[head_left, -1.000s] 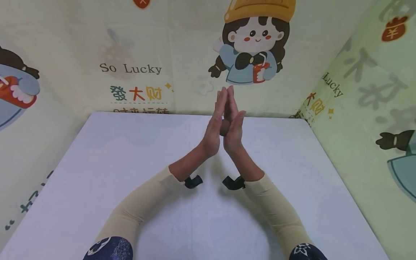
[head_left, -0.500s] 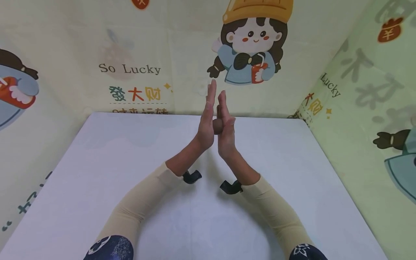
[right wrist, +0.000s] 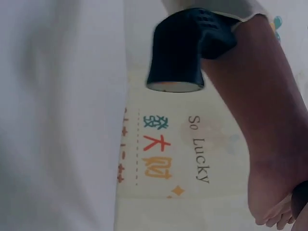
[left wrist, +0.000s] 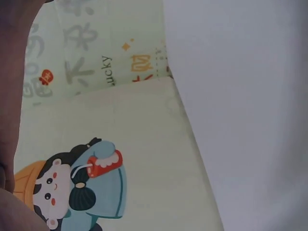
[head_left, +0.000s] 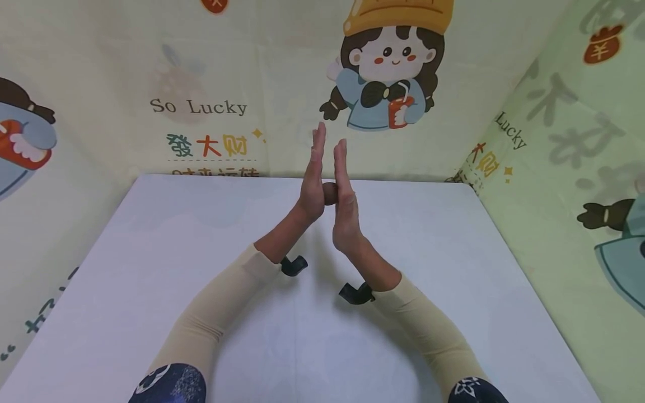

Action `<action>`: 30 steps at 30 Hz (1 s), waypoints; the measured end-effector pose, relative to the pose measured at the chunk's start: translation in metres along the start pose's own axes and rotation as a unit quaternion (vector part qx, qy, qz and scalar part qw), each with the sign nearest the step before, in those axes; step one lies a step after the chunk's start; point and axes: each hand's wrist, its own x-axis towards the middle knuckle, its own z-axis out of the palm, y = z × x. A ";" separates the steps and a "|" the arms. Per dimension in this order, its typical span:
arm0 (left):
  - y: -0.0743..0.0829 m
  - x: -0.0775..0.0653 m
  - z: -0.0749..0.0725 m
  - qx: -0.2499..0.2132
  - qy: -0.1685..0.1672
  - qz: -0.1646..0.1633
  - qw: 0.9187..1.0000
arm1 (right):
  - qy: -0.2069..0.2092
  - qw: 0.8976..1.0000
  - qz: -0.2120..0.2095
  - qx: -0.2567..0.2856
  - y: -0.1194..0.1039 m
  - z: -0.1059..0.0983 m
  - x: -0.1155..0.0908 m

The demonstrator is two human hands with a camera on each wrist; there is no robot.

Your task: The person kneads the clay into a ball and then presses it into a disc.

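Between two upright palms sits a small brown ball [head_left: 330, 193], its surface smooth and round. My left hand [head_left: 313, 179] presses it from the left with straight fingers pointing up and away. From the other side the flat palm of my right hand [head_left: 346, 204] presses, fingers straight too; it stands lower and nearer than the left. Both hands are raised above the white table. In the right wrist view the ball [right wrist: 301, 199] shows as a dark curve at the edge, beside the left hand [right wrist: 268, 192]. The left wrist view shows only part of a hand [left wrist: 10, 86] along its edge.
A white table [head_left: 242, 336] spreads beneath the arms. Printed cloth [head_left: 292, 67] with cartoon figures and lettering hangs at the back and both sides. Black wrist mounts [head_left: 294, 266] stick out below both wrists.
Both hands and the ball have shifted left. The left hand has slid forward and up while the right has dropped back, and their fingertips have come apart. The ball has stayed between the palms.
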 end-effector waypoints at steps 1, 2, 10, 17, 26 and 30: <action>-0.002 0.000 -0.001 -0.001 -0.005 -0.003 1.000 | 0.000 1.000 0.001 0.002 -0.001 0.000 0.001; -0.004 -0.001 -0.001 0.003 -0.011 -0.004 1.000 | 0.000 1.000 0.004 0.003 -0.001 -0.001 0.002; -0.019 -0.013 0.009 0.028 -0.062 0.047 0.997 | 0.017 1.000 0.019 -0.010 -0.004 -0.012 0.013; -0.019 -0.024 0.015 0.017 -0.077 0.032 0.996 | 0.045 0.999 0.025 0.001 -0.004 -0.018 0.017; -0.009 -0.035 0.022 0.028 -0.091 0.046 0.994 | 0.066 0.995 0.061 0.042 -0.003 -0.028 0.023; -0.005 -0.037 0.024 0.031 -0.093 0.068 0.993 | 0.064 0.993 0.074 0.071 -0.002 -0.031 0.024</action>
